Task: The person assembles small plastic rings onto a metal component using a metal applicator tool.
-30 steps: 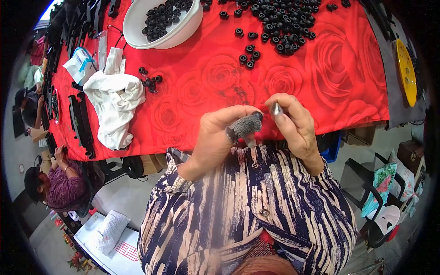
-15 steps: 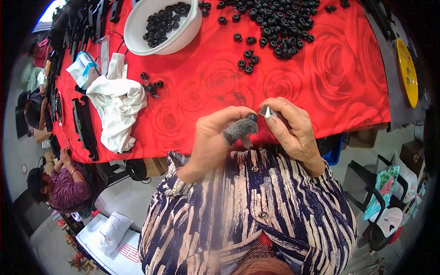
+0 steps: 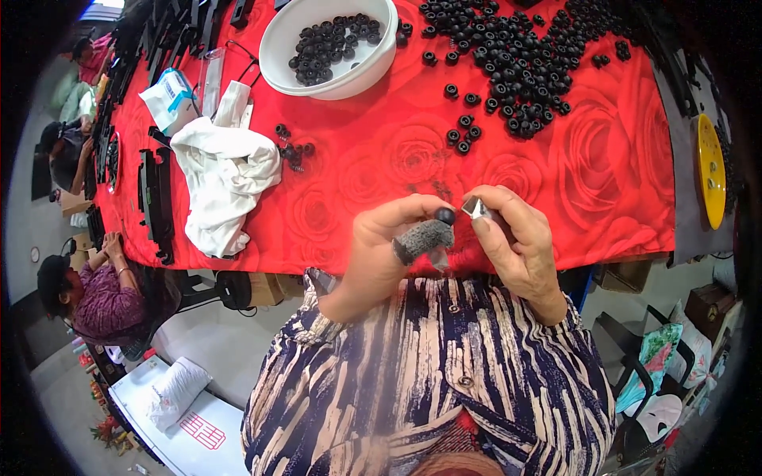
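My left hand (image 3: 378,240) pinches a small round black plastic part (image 3: 445,215) at its fingertips. A fuzzy grey finger cover (image 3: 422,241) wraps one of its fingers. Just to the right, my right hand (image 3: 520,242) is closed on a small shiny metal blade (image 3: 477,209), its tip pointing toward the black part. A narrow gap shows between blade and part. Dark crumbs (image 3: 436,186) lie on the red rose-patterned tablecloth (image 3: 381,159) beyond my hands. A large pile of similar black parts (image 3: 520,67) spreads at the back right.
A white bowl (image 3: 337,85) with black parts stands at the back. To the left lie a white cloth (image 3: 226,178), a few loose black parts (image 3: 294,151) and long black strips (image 3: 156,202). A yellow tray (image 3: 709,170) is far right. A person in purple (image 3: 107,297) sits at the left.
The view has shifted, so the table and its things appear farther right and mostly lower. My hands keep nearly the same grip, with blade and black part still close together.
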### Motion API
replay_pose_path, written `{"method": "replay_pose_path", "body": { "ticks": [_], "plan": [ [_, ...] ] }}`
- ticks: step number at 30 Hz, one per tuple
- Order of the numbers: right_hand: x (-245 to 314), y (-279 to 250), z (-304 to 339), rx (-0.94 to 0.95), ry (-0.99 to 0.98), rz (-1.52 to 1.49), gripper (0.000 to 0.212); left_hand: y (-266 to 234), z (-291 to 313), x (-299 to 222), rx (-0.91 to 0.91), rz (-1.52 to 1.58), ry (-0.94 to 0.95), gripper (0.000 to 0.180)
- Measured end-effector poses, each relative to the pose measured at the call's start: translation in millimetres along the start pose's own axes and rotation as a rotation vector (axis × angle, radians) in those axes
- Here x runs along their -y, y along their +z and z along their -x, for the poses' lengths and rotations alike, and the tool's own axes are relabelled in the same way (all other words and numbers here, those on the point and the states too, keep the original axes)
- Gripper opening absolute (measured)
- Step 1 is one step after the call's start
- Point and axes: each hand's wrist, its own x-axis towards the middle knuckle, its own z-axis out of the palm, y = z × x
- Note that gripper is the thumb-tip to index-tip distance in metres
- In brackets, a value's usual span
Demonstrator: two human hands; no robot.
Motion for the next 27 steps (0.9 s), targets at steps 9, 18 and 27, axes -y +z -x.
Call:
{"method": "replay_pose_path", "body": {
  "ticks": [9, 18, 27],
  "plan": [
    [2.4, 3.5, -3.5, 0.015, -0.007, 0.022, 0.020, -5.1, -0.1, 0.3, 0.023, -0.295, 0.214, 0.024],
    [5.2, 7.9, -6.1, -0.018, -0.035, 0.030, 0.019, -10.6, -2.3, 1.6, 0.035, -0.314, 0.252, 0.025],
    [2.2, 9.6, -9.2, -0.027, -0.036, 0.051, 0.019, -10.7, -5.8, 2.5, 0.052, -0.317, 0.236, 0.024]
  ]
}}
